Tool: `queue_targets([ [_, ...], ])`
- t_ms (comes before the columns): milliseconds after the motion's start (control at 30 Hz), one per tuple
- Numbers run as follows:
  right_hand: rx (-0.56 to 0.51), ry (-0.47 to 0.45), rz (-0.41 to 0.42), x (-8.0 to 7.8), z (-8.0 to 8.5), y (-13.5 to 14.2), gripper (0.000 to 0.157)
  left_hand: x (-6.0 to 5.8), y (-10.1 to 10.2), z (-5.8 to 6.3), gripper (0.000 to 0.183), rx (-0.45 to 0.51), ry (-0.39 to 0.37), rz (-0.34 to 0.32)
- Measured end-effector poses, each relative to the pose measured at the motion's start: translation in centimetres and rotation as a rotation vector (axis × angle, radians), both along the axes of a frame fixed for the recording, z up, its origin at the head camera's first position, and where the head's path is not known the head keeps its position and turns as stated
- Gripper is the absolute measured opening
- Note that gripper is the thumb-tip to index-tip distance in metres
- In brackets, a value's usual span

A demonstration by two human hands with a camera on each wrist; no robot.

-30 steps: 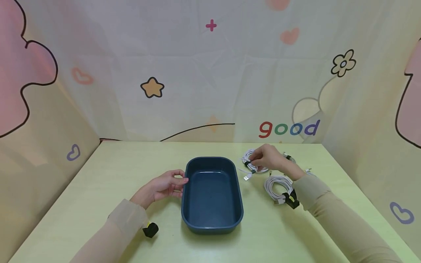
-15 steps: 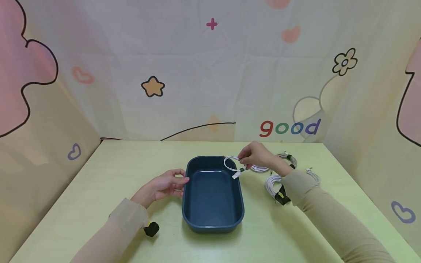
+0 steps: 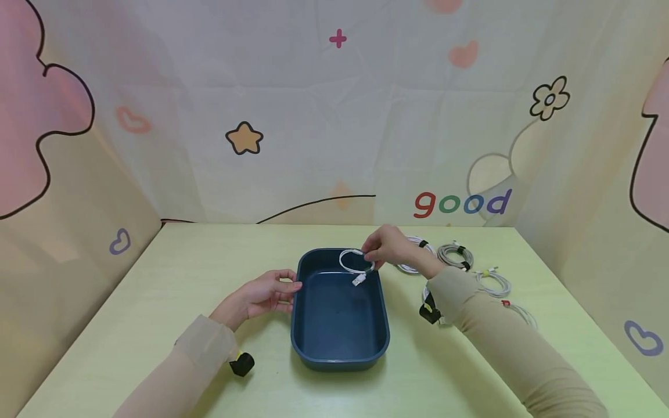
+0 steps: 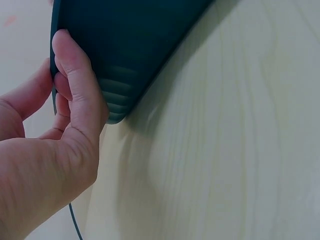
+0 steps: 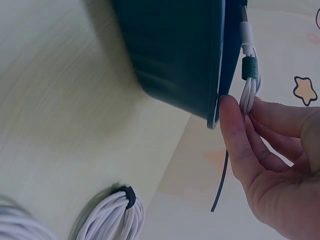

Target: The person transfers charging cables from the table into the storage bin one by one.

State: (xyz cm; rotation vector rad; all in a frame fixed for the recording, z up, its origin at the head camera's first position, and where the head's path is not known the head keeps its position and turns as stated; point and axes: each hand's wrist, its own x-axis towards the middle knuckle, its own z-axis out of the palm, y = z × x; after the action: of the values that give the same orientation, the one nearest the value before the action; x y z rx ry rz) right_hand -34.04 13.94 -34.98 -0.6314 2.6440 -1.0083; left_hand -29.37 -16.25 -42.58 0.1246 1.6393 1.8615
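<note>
A deep dark blue plastic bin [image 3: 340, 365] stands in the middle of the table. My left hand [image 3: 263, 296] grips its left side, thumb at the rim and fingers against the outer wall. Over the bin's far right corner, my right hand [image 3: 388, 247] pinches a small coiled white USB cable [image 5: 248, 92] between thumb and fingers. A dark green tie wraps the coil, and its USB plug [image 3: 359, 280] hangs over the inside of the bin. In the right wrist view, the thumb is right at the rim. The visible bin floor is bare.
Right of the bin lie a white cable coil [image 3: 409, 269] with a black tie, a grey coil [image 3: 444, 251], a white coil with a yellow tie [image 3: 506, 284] and one with a red tie [image 3: 525, 313]. My right sleeve mostly hides another. A printed cloth [image 3: 313, 145] hangs behind.
My right hand has lifted the small USB cable from the coils at the right and moved it left over the bin's far right corner. My left hand stays on the bin.
</note>
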Motion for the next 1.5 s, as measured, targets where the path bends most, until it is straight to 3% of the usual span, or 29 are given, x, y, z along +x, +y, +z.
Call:
queue_targets([
  [300, -0.004, -0.022, 0.01, 0.0, -0.1, -2.3, 0.016, -0.2, 0.1, -0.1, 0.01, -0.014, -0.019, 0.029],
  [800, 0.002, -0.018, 0.061, 0.0, -0.8, -4.7, 0.013, 0.0, 0.1, -0.5, 0.008, 0.028, 0.008, -0.006],
  [1033, 0.114, 0.055, 0.131, 0.6, -0.5, -5.0, 0.017, 0.0, 0.1, -0.2, 0.009, 0.007, 0.008, -0.002],
  [1167, 0.08, 0.095, 0.086, 0.4, -0.3, -3.8, 0.018, 0.0, 0.1, -0.1, 0.011, 0.002, 0.005, -0.003],
  [1333, -0.012, 0.177, -0.033, -0.6, -0.3, -0.7, 0.019, 0.0, 0.1, -0.1, 0.01, 0.0, 0.003, 0.002],
  [1500, 0.042, 0.266, -0.133, -1.4, -0.4, 3.0, 0.02, 0.0, 0.1, -0.1, 0.013, -0.011, -0.007, 0.019],
])
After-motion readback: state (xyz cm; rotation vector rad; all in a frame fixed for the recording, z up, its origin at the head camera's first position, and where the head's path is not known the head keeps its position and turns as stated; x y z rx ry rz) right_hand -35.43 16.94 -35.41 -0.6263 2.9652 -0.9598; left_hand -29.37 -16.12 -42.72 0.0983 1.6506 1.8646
